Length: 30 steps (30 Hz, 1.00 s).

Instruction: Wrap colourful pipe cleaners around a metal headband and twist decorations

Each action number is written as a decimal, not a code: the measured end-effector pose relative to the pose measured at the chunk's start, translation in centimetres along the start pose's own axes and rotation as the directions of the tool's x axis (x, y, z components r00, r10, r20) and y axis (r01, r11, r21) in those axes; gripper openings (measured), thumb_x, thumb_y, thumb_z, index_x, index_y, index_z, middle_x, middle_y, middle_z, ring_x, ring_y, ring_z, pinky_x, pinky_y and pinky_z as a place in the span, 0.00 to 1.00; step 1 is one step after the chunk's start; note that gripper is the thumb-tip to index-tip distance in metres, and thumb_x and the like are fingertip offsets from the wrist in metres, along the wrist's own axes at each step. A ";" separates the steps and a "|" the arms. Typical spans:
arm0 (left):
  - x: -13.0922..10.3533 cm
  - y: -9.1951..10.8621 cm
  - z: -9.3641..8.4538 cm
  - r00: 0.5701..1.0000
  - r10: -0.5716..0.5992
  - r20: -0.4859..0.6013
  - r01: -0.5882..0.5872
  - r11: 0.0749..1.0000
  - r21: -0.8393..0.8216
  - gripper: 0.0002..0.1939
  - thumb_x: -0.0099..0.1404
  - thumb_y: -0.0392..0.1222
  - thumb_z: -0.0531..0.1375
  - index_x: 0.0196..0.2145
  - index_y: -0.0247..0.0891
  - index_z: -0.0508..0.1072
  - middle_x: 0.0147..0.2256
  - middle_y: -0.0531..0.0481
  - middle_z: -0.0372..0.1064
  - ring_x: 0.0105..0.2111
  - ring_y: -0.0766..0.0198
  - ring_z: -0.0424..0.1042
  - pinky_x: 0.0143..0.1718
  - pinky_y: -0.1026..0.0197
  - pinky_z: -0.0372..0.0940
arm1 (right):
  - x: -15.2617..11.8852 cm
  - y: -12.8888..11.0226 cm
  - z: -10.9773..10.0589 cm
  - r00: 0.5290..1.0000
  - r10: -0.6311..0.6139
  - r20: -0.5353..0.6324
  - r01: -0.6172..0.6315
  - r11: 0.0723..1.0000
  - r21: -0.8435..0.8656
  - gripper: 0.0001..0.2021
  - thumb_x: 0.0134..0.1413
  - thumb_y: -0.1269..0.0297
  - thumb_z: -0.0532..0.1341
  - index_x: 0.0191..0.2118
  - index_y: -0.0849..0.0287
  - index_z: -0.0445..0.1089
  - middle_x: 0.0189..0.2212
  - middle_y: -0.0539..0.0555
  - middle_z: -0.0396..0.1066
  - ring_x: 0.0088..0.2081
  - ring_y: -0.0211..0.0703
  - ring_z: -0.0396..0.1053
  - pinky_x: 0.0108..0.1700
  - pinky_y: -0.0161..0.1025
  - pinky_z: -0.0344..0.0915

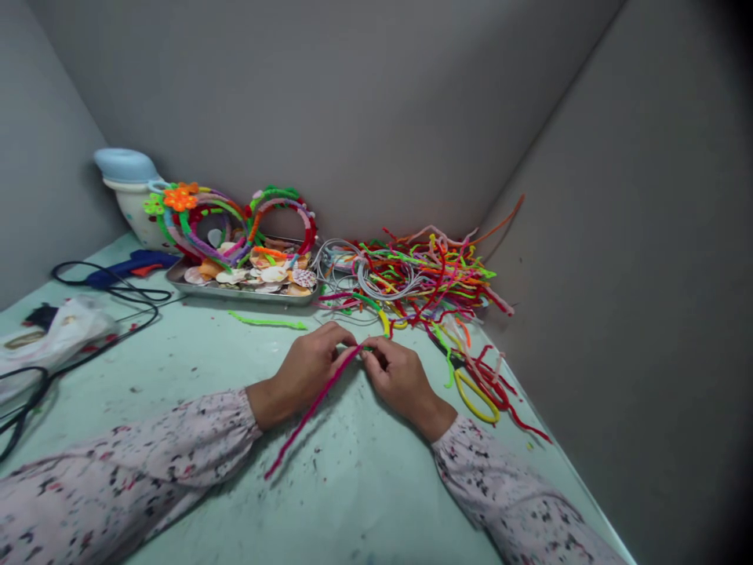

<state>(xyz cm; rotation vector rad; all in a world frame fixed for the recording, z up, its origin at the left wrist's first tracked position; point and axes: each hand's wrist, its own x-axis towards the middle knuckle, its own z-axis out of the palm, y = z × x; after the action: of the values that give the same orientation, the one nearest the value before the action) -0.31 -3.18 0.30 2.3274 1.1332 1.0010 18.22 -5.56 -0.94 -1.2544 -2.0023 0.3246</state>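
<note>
Magenta pipe cleaner (311, 410), thin, fuzzy, slightly wavy, held aslant over counter (382, 502); upper end pinched between left hand (311, 362) and right hand (405, 378), small green bit (368, 348) glimpsed there.

The pipe cleaner (318, 400) is magenta, the tabletop (382, 486) mint, the sleeves (200, 435) speckled pink

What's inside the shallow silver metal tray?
Flat, rounded white and orange pieces, with multicoloured fuzzy hoops standing above. The floor of the tray is mostly covered; anything beneath the pieces can't be seen.
</note>
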 end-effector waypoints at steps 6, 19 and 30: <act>0.1 -0.5 0.6 0.999 -0.033 -0.014 0.031 0.994 -0.105 0.05 0.64 0.39 0.57 0.32 0.36 0.71 0.30 0.52 0.68 0.28 0.68 0.66 0.30 0.66 0.59 | 0.1 0.2 0.2 1.000 -0.001 0.014 0.001 1.000 -0.001 0.08 0.60 0.68 0.56 0.42 0.57 0.72 0.35 0.52 0.75 0.35 0.41 0.72 0.38 0.34 0.63; 0.7 -0.2 0.4 0.958 -0.262 0.115 0.283 0.931 -0.229 0.15 0.63 0.51 0.56 0.29 0.36 0.71 0.21 0.55 0.65 0.23 0.67 0.63 0.25 0.66 0.56 | 0.2 0.2 0.2 0.999 -0.026 0.028 0.027 0.999 -0.017 0.08 0.60 0.68 0.57 0.42 0.57 0.72 0.35 0.52 0.76 0.35 0.40 0.72 0.38 0.34 0.63; 1.0 -0.1 0.2 0.902 -0.373 0.218 0.416 0.885 -0.208 0.14 0.62 0.49 0.55 0.28 0.35 0.71 0.19 0.54 0.65 0.22 0.65 0.64 0.25 0.63 0.55 | 0.1 0.3 0.3 0.998 -0.043 0.049 0.044 0.999 -0.030 0.09 0.60 0.68 0.57 0.43 0.57 0.72 0.37 0.52 0.76 0.37 0.41 0.73 0.39 0.35 0.64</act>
<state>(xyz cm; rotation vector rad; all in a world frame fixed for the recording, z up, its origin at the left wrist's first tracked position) 0.28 -2.34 0.55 1.8408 1.2633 0.7265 18.15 -5.32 -1.29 -1.2311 -2.0805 0.3062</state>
